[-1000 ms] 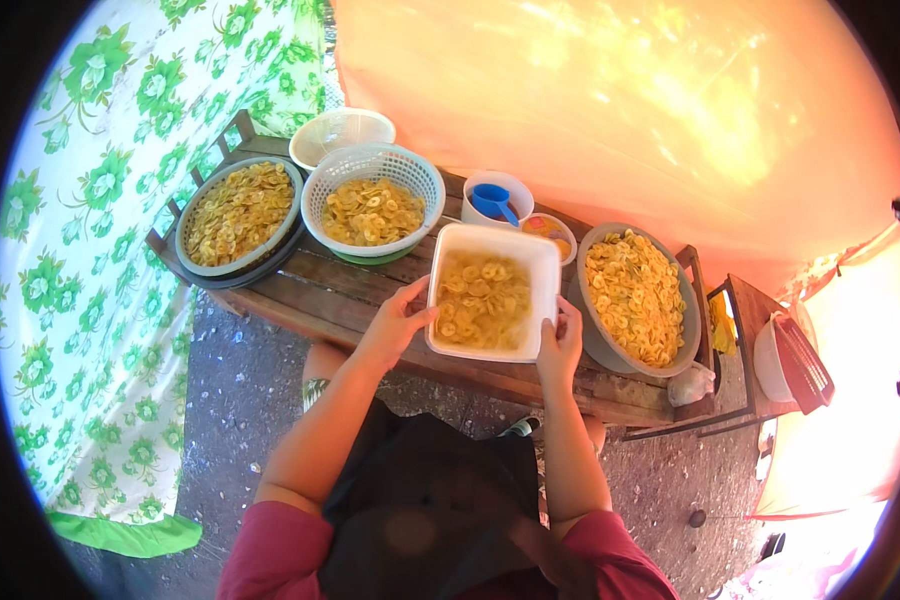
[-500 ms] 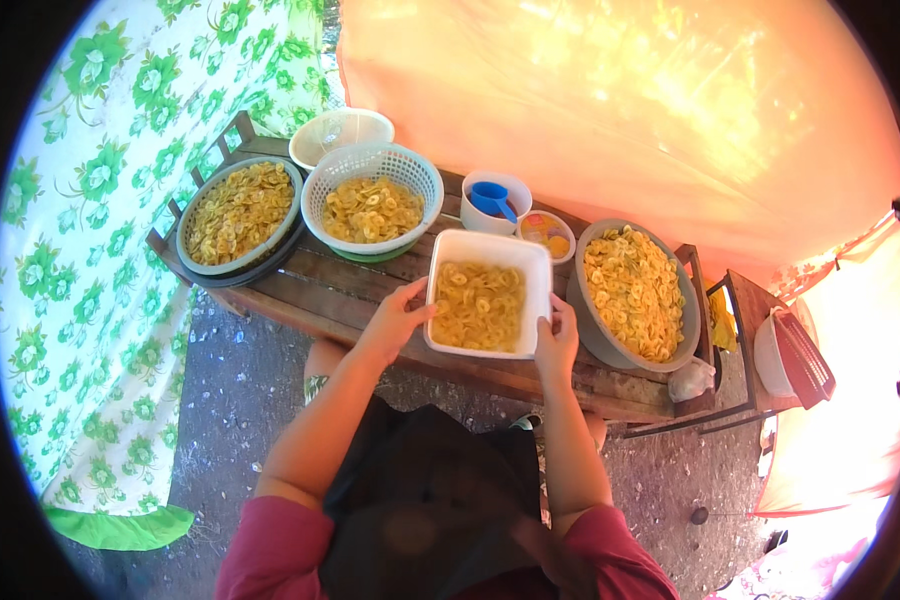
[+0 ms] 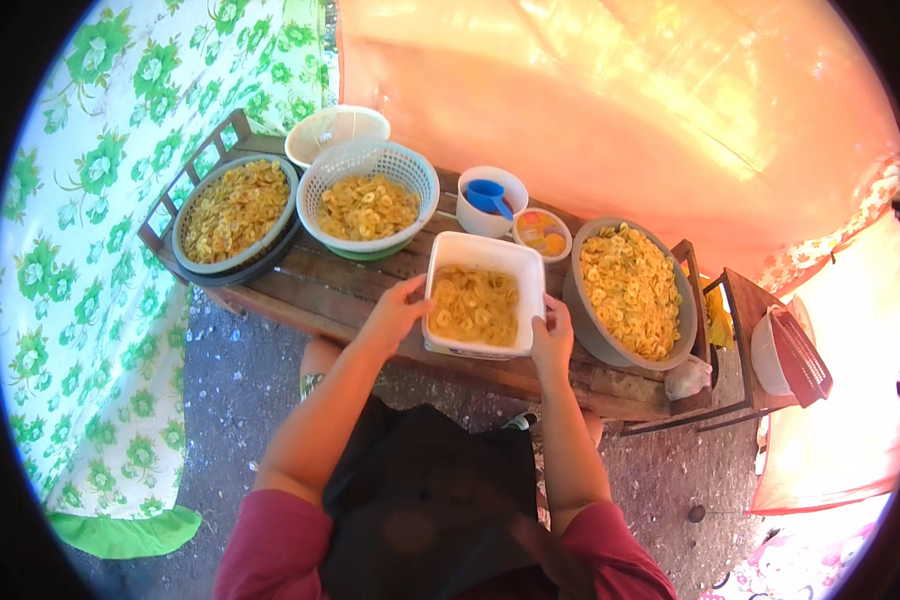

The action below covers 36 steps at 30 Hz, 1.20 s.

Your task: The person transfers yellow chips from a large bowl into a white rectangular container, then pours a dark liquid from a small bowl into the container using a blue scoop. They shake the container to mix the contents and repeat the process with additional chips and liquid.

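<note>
Presently I find the white rectangular tub (image 3: 482, 305) resting on the wooden bench (image 3: 300, 285), near its front edge, about half full of yellow sliced chips. My left hand (image 3: 395, 315) clasps its left wall, fingers curled against the plastic; my right hand (image 3: 552, 335) grips the right wall likewise. I judge the tub light and thin-walled, likely to flex (the loose contents could shift or spill if tipped). Hold is best at the two opposite rims, kept level. A grey basin (image 3: 585, 330) of chips sits just beside it.
</note>
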Each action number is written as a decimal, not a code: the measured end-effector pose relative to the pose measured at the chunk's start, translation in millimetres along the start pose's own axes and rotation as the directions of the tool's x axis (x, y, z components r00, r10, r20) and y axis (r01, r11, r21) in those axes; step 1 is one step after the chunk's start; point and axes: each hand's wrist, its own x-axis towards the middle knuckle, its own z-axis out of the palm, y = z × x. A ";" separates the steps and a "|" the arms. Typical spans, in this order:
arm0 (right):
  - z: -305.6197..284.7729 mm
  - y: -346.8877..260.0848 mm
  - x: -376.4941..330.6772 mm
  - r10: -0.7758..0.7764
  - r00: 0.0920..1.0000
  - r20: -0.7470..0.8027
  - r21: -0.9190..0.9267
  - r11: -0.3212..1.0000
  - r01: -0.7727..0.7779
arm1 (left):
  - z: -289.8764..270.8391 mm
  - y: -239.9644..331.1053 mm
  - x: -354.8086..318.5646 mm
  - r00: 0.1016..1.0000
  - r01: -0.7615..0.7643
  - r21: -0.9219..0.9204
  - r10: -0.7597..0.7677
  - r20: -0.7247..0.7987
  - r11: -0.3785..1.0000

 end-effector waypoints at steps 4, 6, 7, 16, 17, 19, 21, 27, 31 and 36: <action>-0.2 0.2 2.0 -0.368 0.913 -0.176 0.160 0.904 0.396 | -0.9 2.1 5.0 0.996 -0.089 -0.001 0.089 0.014 0.996; -1.5 -0.4 3.8 -0.040 0.999 0.020 0.035 0.999 0.039 | 0.3 2.2 5.5 0.998 -0.046 -0.022 0.046 0.031 0.999; -1.8 -0.9 3.3 0.040 0.995 0.086 -0.013 0.999 -0.039 | 1.5 1.9 5.3 1.000 0.014 -0.021 -0.013 0.020 1.000; -6.8 5.5 14.0 0.026 0.998 0.054 -0.043 0.999 -0.024 | 3.8 0.5 3.5 0.999 0.040 -0.044 -0.039 0.019 0.998; -8.3 7.4 14.9 -0.007 0.999 0.051 -0.010 1.000 0.008 | 4.2 0.9 3.1 0.995 0.101 -0.053 -0.100 0.022 0.993; -11.9 7.8 16.1 -0.053 0.999 -0.008 0.085 0.995 0.053 | 6.2 3.0 2.1 1.000 -0.006 -0.051 0.006 -0.007 0.999; -15.2 0.6 25.6 -0.131 0.988 0.080 -0.063 0.989 0.136 | 7.6 7.8 4.1 0.997 0.081 -0.072 -0.081 0.003 0.994; -20.5 -99.6 123.2 -0.187 0.949 0.254 -0.316 0.911 0.264 | 9.1 16.9 13.2 0.996 0.061 -0.304 -0.077 -0.040 0.951; 23.3 -186.7 169.9 -0.536 0.763 0.363 -0.361 0.674 0.645 | -21.2 18.9 25.4 0.927 0.044 -0.442 -0.202 -0.317 0.896; 115.6 -251.7 170.6 -0.493 0.678 0.546 -0.434 0.526 0.732 | -64.8 15.6 41.9 0.679 -0.077 -0.520 -0.337 -0.652 0.851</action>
